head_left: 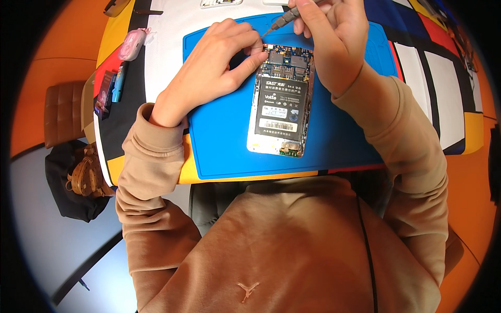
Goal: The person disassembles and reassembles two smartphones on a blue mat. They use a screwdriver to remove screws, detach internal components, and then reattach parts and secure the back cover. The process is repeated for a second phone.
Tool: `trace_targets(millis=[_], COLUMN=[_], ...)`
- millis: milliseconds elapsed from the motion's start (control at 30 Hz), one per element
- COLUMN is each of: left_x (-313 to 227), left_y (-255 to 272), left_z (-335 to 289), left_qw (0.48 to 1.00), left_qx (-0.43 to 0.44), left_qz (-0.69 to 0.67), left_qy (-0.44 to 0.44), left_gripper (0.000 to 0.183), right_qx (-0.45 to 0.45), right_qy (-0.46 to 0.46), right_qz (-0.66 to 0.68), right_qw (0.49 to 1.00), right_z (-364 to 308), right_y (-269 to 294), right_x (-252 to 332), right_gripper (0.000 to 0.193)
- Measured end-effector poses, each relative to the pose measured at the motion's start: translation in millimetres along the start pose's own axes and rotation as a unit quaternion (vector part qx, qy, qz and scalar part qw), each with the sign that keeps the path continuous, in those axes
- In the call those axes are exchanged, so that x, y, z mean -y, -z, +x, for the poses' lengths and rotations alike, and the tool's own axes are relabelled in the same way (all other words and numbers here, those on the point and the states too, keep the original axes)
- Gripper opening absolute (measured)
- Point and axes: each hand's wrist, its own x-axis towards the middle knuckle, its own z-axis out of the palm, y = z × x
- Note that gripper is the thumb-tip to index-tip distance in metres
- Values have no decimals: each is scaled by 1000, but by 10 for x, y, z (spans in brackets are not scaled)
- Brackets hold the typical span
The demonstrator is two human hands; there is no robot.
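Observation:
An opened smartphone [281, 104] lies on a blue work mat [219, 141], its black battery and circuit board exposed. At its top left corner is my left hand [222, 60], fingers curled and thumb bent toward them, the thumb tip over the board's edge. Whatever those fingertips pinch, if anything, is hidden. My right hand [336, 39] grips a grey screwdriver [284, 20] above the phone's top end. Its thin tip slants down to the left, close to my left fingertips.
Left on the patterned tablecloth are a pink case [132, 44], a blue tube-like item [119, 82] and a dark box [105, 91]. Part of a white device [222, 2] shows at the top edge. A brown chair [63, 112] and a dark bag [73, 182] are beyond the table's left side.

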Motion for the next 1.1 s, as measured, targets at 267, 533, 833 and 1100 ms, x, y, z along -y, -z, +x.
trace_targets(millis=[267,533,833,1100], left_x=[17,50,200,289], left_y=[-39,-59,-38,-48], left_z=[-12,-19,-102,-141], left_qw=[1000,999,989,990], left_qx=[-15,-21,-68,-44], left_qz=[19,6,-54,-59], left_qy=[-3,26,122,123], left_gripper=[18,18,29,29], right_qx=[-6,52,184,193], right_qy=[-12,9,89,69], right_qz=[11,26,-154,-135], right_qw=[1000,998,967,969], right_z=[8,4,-104,-116], right_y=[12,15,21,0], right_x=[-47,-11,120,106], right_gripper=[15,14,11,10])
